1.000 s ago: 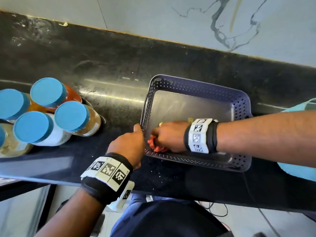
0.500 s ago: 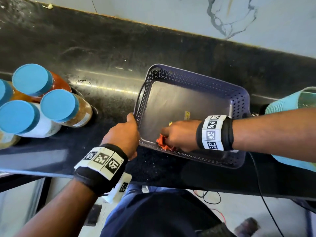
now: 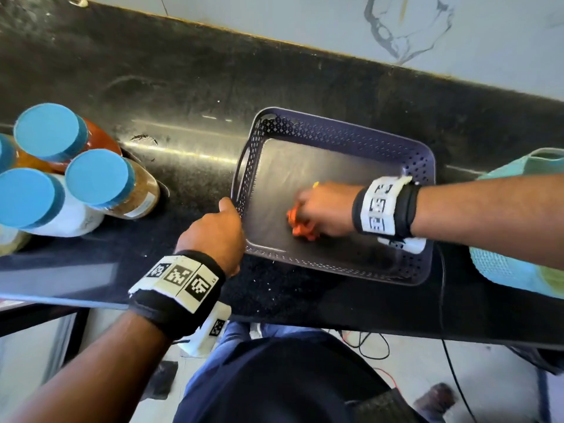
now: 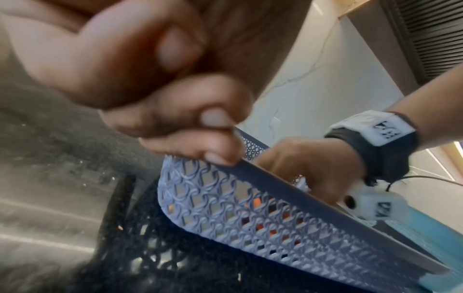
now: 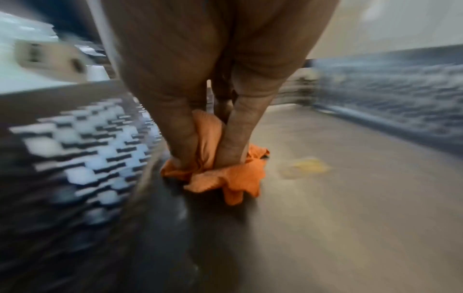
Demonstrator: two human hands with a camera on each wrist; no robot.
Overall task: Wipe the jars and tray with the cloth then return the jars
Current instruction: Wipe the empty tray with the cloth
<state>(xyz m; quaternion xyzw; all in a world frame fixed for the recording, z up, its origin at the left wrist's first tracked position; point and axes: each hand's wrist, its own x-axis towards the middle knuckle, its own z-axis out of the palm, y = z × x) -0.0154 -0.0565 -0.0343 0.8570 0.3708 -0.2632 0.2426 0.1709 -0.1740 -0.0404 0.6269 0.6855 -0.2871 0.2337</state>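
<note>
A grey-purple perforated tray (image 3: 338,132) stands on the black counter. My right hand (image 3: 323,209) is inside it and grips a bunched orange cloth (image 3: 300,222), pressing the cloth (image 5: 225,174) onto the tray floor (image 5: 350,198). My left hand (image 3: 218,232) holds the tray's near-left rim (image 4: 263,180), its fingers (image 4: 200,146) curled over the edge. Several blue-lidded jars (image 3: 97,175) stand in a group on the counter at the left, clear of both hands. A small yellow spot (image 5: 307,165) lies on the tray floor beside the cloth.
A teal mesh bag (image 3: 512,267) lies on the counter right of the tray, under my right forearm. The marble wall (image 3: 366,32) backs the counter. The counter's front edge (image 3: 305,319) runs just below the tray. A cable (image 3: 442,285) hangs off the edge.
My right hand has slid the orange cloth from the tray's near-left corner toward the middle of its floor. My left hand has stayed on the rim.
</note>
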